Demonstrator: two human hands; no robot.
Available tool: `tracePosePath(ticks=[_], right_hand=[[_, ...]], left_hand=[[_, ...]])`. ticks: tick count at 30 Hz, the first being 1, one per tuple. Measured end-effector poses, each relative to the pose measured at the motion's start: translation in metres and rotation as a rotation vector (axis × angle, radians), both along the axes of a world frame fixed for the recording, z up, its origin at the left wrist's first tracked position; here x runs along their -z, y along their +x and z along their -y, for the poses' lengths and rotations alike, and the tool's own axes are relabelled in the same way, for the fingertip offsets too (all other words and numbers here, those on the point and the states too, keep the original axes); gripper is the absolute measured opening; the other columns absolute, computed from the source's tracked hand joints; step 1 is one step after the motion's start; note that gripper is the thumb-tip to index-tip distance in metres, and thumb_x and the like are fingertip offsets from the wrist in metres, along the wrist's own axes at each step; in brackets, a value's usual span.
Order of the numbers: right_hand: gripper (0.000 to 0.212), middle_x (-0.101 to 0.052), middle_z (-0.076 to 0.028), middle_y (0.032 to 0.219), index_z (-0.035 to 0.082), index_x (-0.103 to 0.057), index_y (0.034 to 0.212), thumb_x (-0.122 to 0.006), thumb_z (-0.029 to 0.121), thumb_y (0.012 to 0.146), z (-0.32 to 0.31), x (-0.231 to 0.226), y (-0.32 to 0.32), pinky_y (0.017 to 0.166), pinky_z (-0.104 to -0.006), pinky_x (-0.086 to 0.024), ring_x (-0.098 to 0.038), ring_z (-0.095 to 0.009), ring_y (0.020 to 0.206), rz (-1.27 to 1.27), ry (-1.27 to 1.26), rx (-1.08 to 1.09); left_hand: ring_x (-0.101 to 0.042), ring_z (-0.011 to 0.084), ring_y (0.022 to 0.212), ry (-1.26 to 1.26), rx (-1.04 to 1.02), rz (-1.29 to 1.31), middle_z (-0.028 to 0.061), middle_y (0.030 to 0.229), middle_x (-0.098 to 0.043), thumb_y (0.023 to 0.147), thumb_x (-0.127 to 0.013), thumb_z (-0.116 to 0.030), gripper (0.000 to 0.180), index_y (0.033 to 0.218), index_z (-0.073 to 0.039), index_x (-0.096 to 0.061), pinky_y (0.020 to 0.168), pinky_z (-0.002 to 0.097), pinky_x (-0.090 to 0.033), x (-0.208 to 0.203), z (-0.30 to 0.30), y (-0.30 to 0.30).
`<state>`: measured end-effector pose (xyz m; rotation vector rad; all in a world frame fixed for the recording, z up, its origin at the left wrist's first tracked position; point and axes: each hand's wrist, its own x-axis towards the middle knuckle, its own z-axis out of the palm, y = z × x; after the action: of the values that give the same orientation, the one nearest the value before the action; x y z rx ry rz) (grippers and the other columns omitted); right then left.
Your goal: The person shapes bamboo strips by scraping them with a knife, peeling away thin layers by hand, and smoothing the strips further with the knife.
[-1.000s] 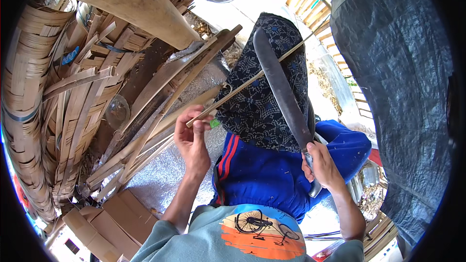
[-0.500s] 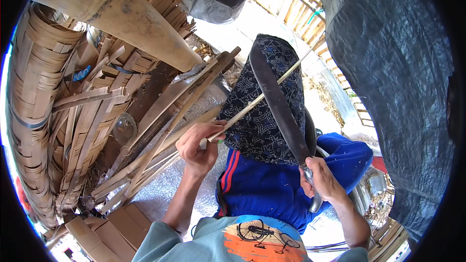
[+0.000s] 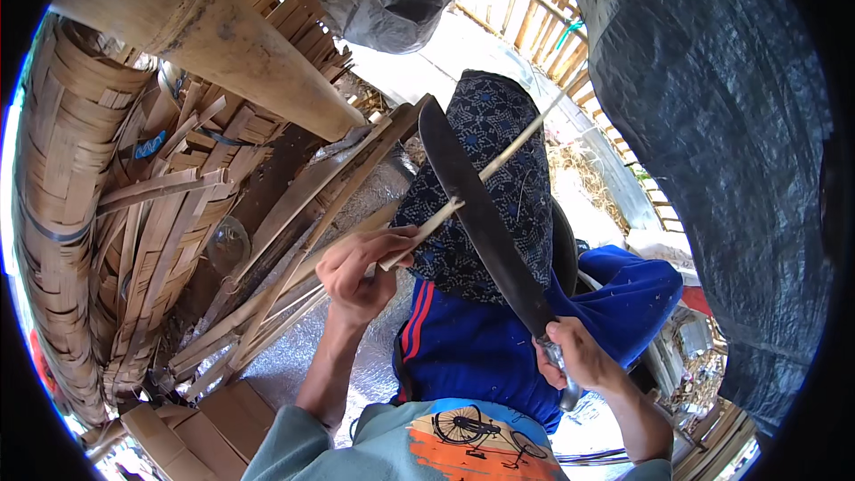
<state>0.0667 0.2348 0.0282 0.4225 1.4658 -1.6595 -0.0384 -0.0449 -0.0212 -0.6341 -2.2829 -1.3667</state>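
Pinched in my left hand [image 3: 361, 269] is the near end of a thin pale bamboo strip [image 3: 426, 230], which slants up to the far right over my lap. My right hand [image 3: 574, 354] grips the silvery handle of a large machete [image 3: 485, 218]. Its dark, broad blade points up and left, lying across the strip and hiding part of it. Where blade and strip cross, a small frayed bit shows at the blade's left edge. Beneath both, a dark blue patterned cloth [image 3: 472, 254] covers my raised knee, above blue trousers [image 3: 481, 347].
A thick bamboo pole [image 3: 258, 44] crosses the upper left. Woven bamboo rolls [image 3: 80, 187] stand at the left, with long split pieces [image 3: 294, 205] leaning beside my left arm. Cardboard [image 3: 200, 432] sits at the lower left. A dark plastic sheet [image 3: 712, 125] hangs at the right.
The machete has swung left and slightly down, its tip now nearer the split bamboo. My right hand moved a little left and lower. My left hand keeps its hold on the strip, shifted slightly.
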Motion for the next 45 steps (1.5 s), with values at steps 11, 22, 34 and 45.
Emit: tracePosePath(ticks=[11, 22, 34, 45], right_hand=[[0.043, -0.046, -0.002, 0.048, 0.003, -0.047, 0.076, -0.032, 0.037, 0.098, 0.005, 0.005, 0.002, 0.036, -0.0247, -0.036, -0.043, -0.010, 0.037, 0.034, -0.149, 0.078], [0.041, -0.046, -0.002, 0.051, 0.003, -0.046, 0.076, -0.031, 0.036, 0.096, 0.004, 0.007, -0.006, 0.036, -0.0251, -0.037, -0.043, -0.009, 0.038, -0.053, -0.052, 0.111], [0.040, -0.045, -0.003, 0.050, 0.004, -0.044, 0.074, -0.032, 0.034, 0.097, -0.010, 0.017, -0.001, 0.036, -0.0252, -0.036, -0.044, -0.011, 0.038, -0.038, -0.065, 0.208], [0.042, -0.045, -0.004, 0.048, 0.004, -0.045, 0.076, -0.032, 0.037, 0.099, -0.013, 0.020, 0.005, 0.037, -0.0249, -0.037, -0.045, -0.011, 0.037, -0.045, -0.095, 0.226]], left_hand=[[-0.071, 0.0237, 0.072, 0.038, -0.021, -0.068, 0.0171, 0.077, -0.069, 0.060, -0.046, 0.018, 0.031, 0.082, 0.007, -0.063, 0.057, 0.0272, -0.058, -0.014, -0.014, -0.005], [-0.069, 0.0155, 0.067, -0.064, -0.047, -0.173, 0.0097, 0.080, -0.072, 0.068, -0.066, 0.010, 0.022, 0.087, -0.001, -0.067, 0.055, 0.0228, -0.052, -0.026, -0.023, -0.010], [-0.069, 0.0133, 0.067, -0.110, 0.008, -0.196, 0.0080, 0.082, -0.073, 0.066, -0.055, 0.013, 0.031, 0.090, -0.001, -0.069, 0.054, 0.0222, -0.050, -0.023, -0.033, -0.003], [-0.070, 0.0166, 0.071, -0.126, -0.020, -0.064, 0.0087, 0.084, -0.073, 0.071, -0.070, 0.006, 0.020, 0.089, -0.002, -0.068, 0.061, 0.0242, -0.053, -0.017, -0.032, 0.002]])
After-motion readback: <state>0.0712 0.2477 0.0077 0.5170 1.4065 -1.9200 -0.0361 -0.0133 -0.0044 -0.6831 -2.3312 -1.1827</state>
